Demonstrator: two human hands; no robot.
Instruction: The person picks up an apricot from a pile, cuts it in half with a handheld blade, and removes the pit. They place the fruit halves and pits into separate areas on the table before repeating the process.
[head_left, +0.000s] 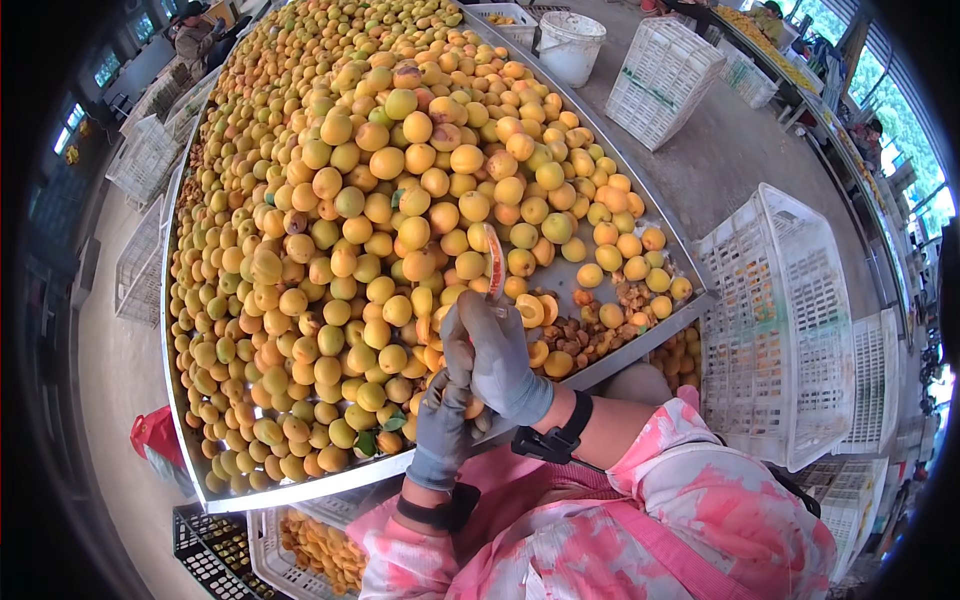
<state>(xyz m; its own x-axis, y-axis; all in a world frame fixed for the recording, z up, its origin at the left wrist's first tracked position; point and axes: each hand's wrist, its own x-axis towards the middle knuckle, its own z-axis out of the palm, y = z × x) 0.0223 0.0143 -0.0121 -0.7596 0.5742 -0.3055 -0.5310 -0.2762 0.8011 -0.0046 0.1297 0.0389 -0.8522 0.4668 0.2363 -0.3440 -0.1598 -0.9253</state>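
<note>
A heap of apricots (390, 225) covers most of a metal-rimmed table in front of me. My right hand (491, 356), in a grey glove, is shut on a small tool with a curved blade (495, 262), its tip pointing away from me over the fruit. My left hand (442, 424), gloved too, is just below and against the right one at the table's near edge. An apricot partly shows beside its fingers; whether it is gripped is hidden. Right of my hands lie halved apricots (530, 310) and a pile of apricot pits (574, 339).
A white plastic crate (780, 330) stands at the table's right corner. Below the near edge, another crate holds apricot halves (322, 551), beside a black crate (214, 559). A white bucket (571, 49) and stacked crates (660, 82) stand beyond. People sit at other tables.
</note>
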